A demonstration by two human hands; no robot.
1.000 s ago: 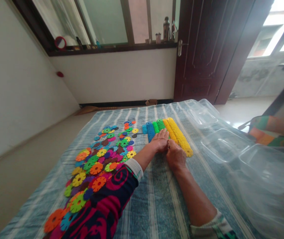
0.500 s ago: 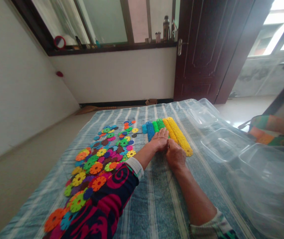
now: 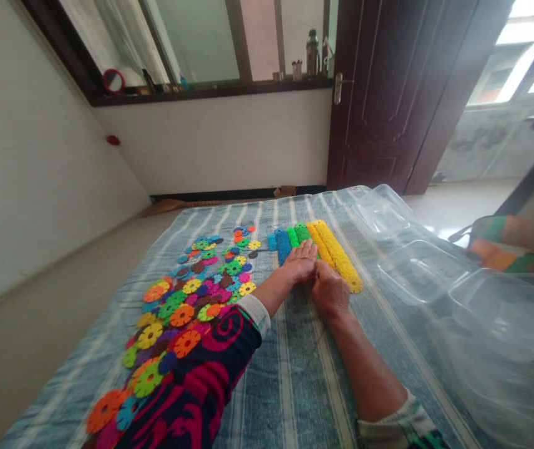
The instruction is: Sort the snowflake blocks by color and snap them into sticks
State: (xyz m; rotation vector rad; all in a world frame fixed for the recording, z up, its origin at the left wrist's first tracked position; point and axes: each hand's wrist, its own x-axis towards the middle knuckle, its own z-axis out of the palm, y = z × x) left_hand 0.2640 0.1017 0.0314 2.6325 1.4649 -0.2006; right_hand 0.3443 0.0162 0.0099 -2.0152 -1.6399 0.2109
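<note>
My left hand (image 3: pixel 301 260) lies flat with its fingers stretched out over the near part of the green rows of snowflake discs (image 3: pixel 300 233). My right hand (image 3: pixel 330 290) is closed at the near end of those rows, touching my left fingers; whatever its fingertips hold is hidden. Left of the green rows lie a blue row of discs (image 3: pixel 282 243) and a short light-blue stack (image 3: pixel 271 242). To their right run two yellow rows of discs (image 3: pixel 335 252), packed on edge side by side.
Loose discs of many colours (image 3: pixel 183 315) are spread over the left side of the striped cloth (image 3: pixel 290 374), partly under my left sleeve. Several clear plastic containers (image 3: pixel 423 271) stand along the right side. A dark red door (image 3: pixel 379 93) and a window ledge (image 3: pixel 229 88) are beyond.
Both hands keep almost the same place on the green rows. The view has shifted very slightly; nothing else has visibly moved.
</note>
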